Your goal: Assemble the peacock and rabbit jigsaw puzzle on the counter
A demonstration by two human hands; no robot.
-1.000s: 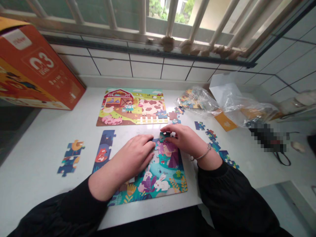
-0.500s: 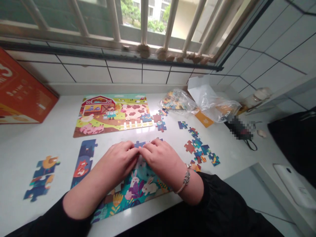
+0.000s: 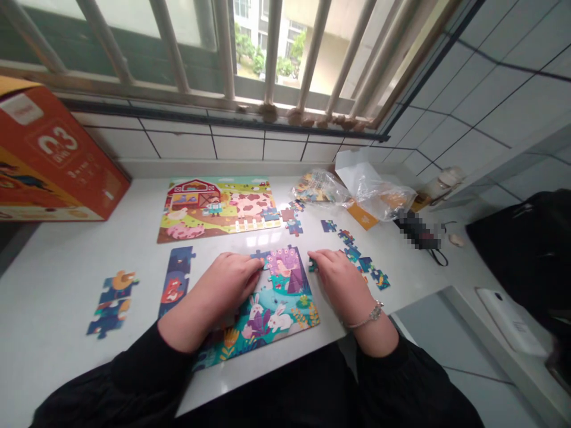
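Note:
My right hand [image 3: 341, 279] pinches a small dark teal puzzle piece [image 3: 311, 264] just right of the partly joined jigsaw puzzle [image 3: 279, 321], which shows white rabbits and a pink bird. Over the puzzle's upper left part lies my left hand [image 3: 232, 279], fingers curled together. Its fingertips meet beside a blue puzzle piece [image 3: 257, 255] at the top edge; whatever they grip is hidden. A joined strip with a fox [image 3: 173, 285] is left of that hand, partly covered by the forearm. Farther left lies a small joined group of pieces [image 3: 113, 300].
A finished farm puzzle [image 3: 218, 208] lies behind my hands. Loose puzzle pieces [image 3: 352, 254] trail along the right. Clear bags [image 3: 321, 187] and an opened white box [image 3: 357, 169] stand against the back. An orange box [image 3: 66, 160] is at far left, a white phone-like object [image 3: 511, 321] at right.
My right hand has moved right, away from my left hand, with a puzzle piece in its fingers. The pink bird section is now uncovered. The view has shifted slightly.

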